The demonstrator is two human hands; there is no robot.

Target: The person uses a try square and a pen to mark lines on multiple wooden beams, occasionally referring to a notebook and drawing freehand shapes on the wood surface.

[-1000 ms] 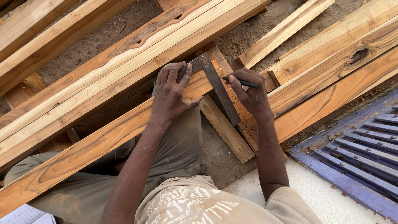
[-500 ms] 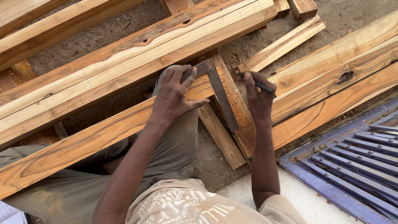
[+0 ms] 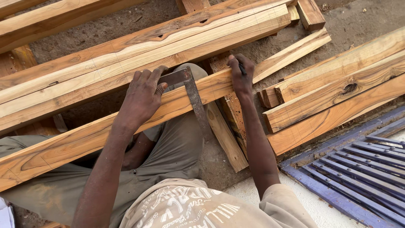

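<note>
We're looking straight down at our own two arms here, knees in grey-green trousers [image 3: 168,164] under the work. Our left hand [image 3: 141,99] sits flat on a long wooden plank [image 3: 76,141] that runs from the lower left of the frame up toward the centre right, fingers spread and pressing down on the dark stock of a metal try square [image 3: 190,90]. The square's rusty blade hangs down across the near face of the plank, pretty much at a right angle to its length, and sticks out past the lower edge over our knee.

Our right hand [image 3: 241,76] is just to the right of the square, near the middle top of the frame, fingers curled around a thin dark pencil [image 3: 242,69]. It rests on the top edge of the same plank. Can't really tell if the tip is touching the wood, the fingers hide it.

Above that, the upper left is filled with more stacked beams [image 3: 139,50], pale with darker brown streaks. Another bunch of planks [image 3: 337,90] lies at the right, one with a dark knot. A shorter offcut [image 3: 225,137] lies on the dirt ground below the centre. Bottom right corner shows a blue metal grille [image 3: 358,169] next to a pale slab.
</note>
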